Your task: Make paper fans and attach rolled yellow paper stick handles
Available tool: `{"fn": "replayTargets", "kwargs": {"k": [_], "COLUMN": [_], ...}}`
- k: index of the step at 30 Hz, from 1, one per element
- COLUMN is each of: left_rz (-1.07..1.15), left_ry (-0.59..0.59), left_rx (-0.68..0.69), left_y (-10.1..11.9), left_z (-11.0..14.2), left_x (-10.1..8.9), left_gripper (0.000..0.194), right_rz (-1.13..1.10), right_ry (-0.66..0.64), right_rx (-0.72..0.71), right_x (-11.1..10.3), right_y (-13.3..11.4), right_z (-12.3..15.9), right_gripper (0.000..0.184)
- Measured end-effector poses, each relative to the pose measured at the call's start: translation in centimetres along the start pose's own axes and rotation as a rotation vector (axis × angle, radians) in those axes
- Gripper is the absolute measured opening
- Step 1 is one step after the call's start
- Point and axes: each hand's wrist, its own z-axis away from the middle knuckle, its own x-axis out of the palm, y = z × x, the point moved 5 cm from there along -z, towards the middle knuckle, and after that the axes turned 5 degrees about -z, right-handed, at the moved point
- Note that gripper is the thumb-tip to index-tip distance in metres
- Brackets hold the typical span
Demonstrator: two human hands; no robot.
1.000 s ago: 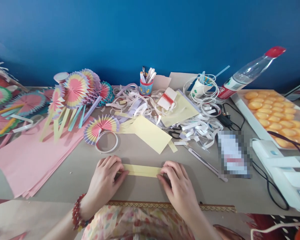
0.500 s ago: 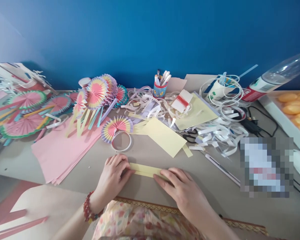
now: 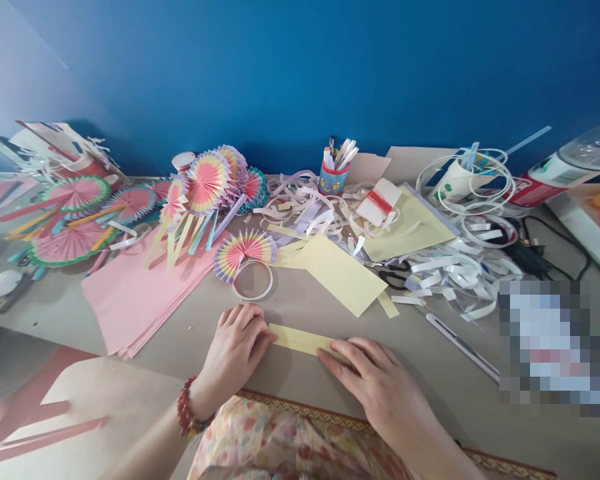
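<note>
Right hand (image 3: 380, 380) and left hand (image 3: 239, 339), thumbs and fingers closed on opposite ends of one pale yellow paper strip (image 3: 299, 338) at the table's (image 3: 290, 381) near side — long axis crosswise, right end canted slightly nearer — with, beyond, one yellow sheet (image 3: 347, 275), then one blue pen cup (image 3: 334, 179).

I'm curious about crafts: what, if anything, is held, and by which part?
A yellow paper strip: left hand grips its left end; right hand grips or presses right end.

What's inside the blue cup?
White pens and a dark one stick up from the cup. It hides their lower ends and whatever lies at the bottom.
</note>
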Motion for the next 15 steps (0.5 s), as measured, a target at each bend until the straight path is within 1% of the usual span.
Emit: {"fn": "replayTargets", "kwargs": {"k": [9,12,15], "left_rz": [-0.017,0.021,0.029], "left_ry": [0.004,0.017,0.004], "left_rx": [0.028,0.011,0.03], "left_y": [-0.28,-0.47,-0.49], "left_z": [0.07,0.14,0.26], "left_x": [0.25,0.38,0.62], "left_gripper": [0.014,0.01,0.005], "right_rz": [0.043,0.048,0.051], "right_ry": [-0.045,-0.039,-0.044], "right_rx": [-0.008,-0.024,-0.032], "right_x": [0.17,0.07,0.02], "right_y": [0.07,0.05,0.03], "right_z": [0.09,0.06,0.01], "right_gripper": [0.063,0.062,0.062]}}
